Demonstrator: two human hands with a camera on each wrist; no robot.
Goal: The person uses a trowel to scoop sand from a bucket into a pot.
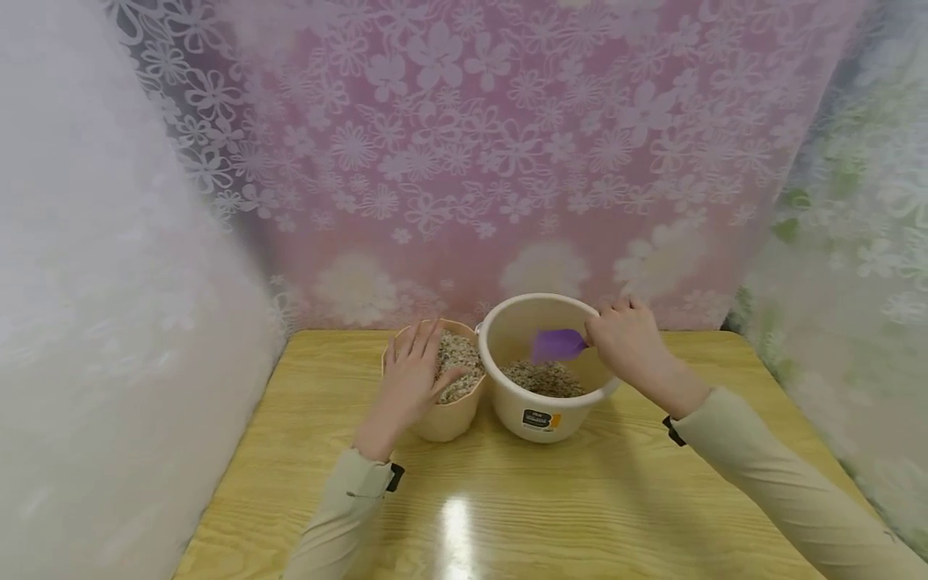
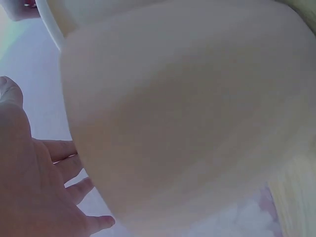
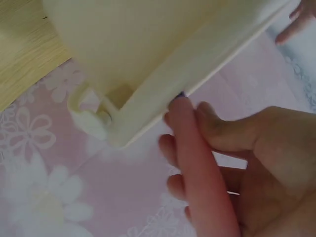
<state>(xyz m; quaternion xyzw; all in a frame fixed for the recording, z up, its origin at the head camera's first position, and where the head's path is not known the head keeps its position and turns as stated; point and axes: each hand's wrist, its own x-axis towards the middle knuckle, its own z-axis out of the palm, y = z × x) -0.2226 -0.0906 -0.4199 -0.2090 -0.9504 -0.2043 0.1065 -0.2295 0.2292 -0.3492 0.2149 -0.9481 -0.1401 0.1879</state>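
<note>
My right hand (image 1: 629,340) grips a small shovel (image 1: 559,345) with a purple blade, held inside the rim of a white bucket (image 1: 540,403). In the right wrist view, the thumb and fingers curl round its pink handle (image 3: 200,168). Speckled gravel-like bits (image 1: 544,379) cover the bucket's bottom. To its left stands a cream pot (image 1: 445,423), filled close to its rim with similar bits (image 1: 459,366). My left hand (image 1: 413,374) spreads over the pot's left side, fingers nearly straight. In the left wrist view, its fingertips are right at the pot's rim.
Both containers stand side by side near the back edge of a wooden table (image 1: 522,499). Right behind it hangs a pink flowered curtain (image 1: 464,161), with pale sheets at the left and right sides. The bucket has a handle lug (image 3: 91,118) on its rim.
</note>
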